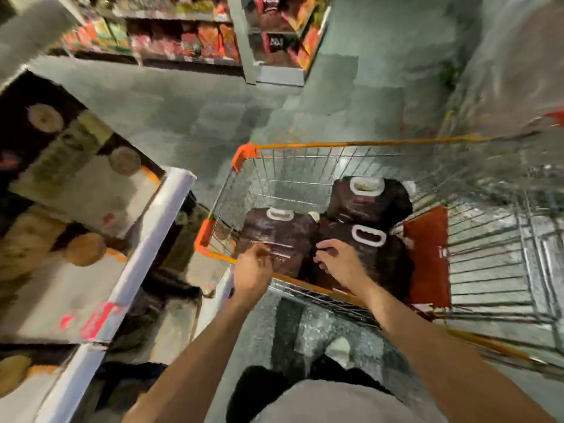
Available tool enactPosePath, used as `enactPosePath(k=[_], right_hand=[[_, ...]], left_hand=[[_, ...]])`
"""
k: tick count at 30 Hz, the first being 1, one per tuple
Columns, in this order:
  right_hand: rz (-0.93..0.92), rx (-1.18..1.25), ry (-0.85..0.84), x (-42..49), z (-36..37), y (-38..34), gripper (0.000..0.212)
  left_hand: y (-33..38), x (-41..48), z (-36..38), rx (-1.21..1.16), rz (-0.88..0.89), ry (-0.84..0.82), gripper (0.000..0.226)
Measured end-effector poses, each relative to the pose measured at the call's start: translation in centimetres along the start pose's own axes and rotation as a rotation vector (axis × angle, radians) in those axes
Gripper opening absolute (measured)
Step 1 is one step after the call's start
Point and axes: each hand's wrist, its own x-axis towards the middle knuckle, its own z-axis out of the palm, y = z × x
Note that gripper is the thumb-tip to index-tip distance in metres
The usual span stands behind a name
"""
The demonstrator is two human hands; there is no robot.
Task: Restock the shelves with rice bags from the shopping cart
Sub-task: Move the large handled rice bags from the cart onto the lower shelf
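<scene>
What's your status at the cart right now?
Left hand and right hand at rice bags, grip unclear. Three bags in cart. Nothing blocking them.

Head camera looks steeply down, close over the shopping cart (305,175), perhaps tilted.

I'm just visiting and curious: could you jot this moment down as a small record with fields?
place: shop aisle, shelf at left
carrier: wire cart, orange rim
cargo: three dark rice bags, white handles: left bag, back bag, front bag
hand one: left hand at left bag, blurred, grip unclear
hand two: right hand curled on front bag's edge
</scene>
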Motion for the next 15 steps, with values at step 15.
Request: enactPosePath(k=[15], right_hand=[[0.513,0.154,0.065,8.4,0.1,4.9,0.01]], left_hand=[[1.6,13.8,5.5,0.189,-0.101,-0.573,0.014]])
